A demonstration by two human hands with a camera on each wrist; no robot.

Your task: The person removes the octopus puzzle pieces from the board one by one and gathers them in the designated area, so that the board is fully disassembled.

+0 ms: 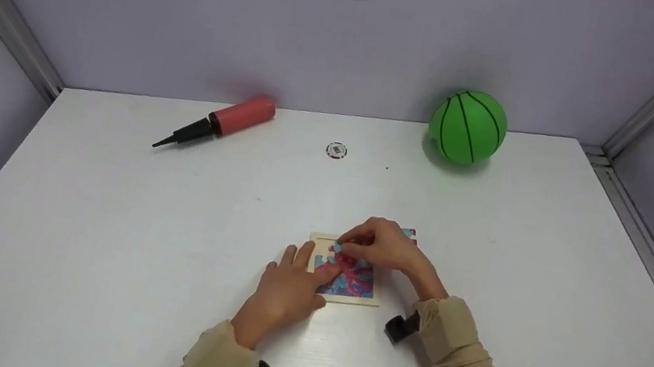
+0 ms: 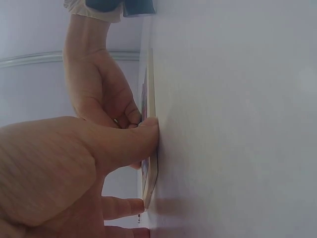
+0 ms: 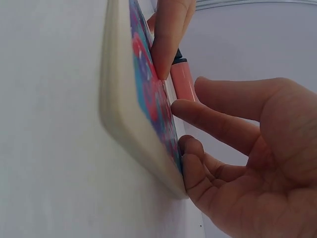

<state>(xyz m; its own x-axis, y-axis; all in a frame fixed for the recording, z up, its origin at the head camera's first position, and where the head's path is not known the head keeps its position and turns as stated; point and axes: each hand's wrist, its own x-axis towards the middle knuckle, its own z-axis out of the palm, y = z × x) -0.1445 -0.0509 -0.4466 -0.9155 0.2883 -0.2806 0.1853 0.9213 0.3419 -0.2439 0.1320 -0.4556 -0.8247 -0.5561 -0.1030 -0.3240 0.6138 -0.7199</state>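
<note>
Your puzzle tray (image 1: 372, 300) lies flat on the white table (image 1: 91, 223), low in the centre of the head view, with pink and blue pieces already seated in it. Your left hand (image 1: 288, 288) rests on the tray's left side, fingers straight, index finger laid across the picture. Your right hand (image 1: 383, 246) comes in from the upper right, its fingertips bunched on a small blue piece (image 1: 336, 248) at the tray's upper left corner.

The risks, as I judge them:

- The left hand presses only one side. If you push hard with the right, the tray may slide or pivot on the smooth table.
- The right wrist view shows your fingers (image 3: 208, 119) lying right against the picture's edge. A piece forced in at a tilt could lift its neighbours out of their seats.
- Your left index finger covers part of the picture, so you may misjudge the gap.
- A spare piece (image 1: 411, 233) shows just beyond your right hand. A sweep of the wrist could knock it away.

The green ball (image 1: 468, 126) and the red pump (image 1: 224, 119) sit well apart at the top of the frame.
</note>
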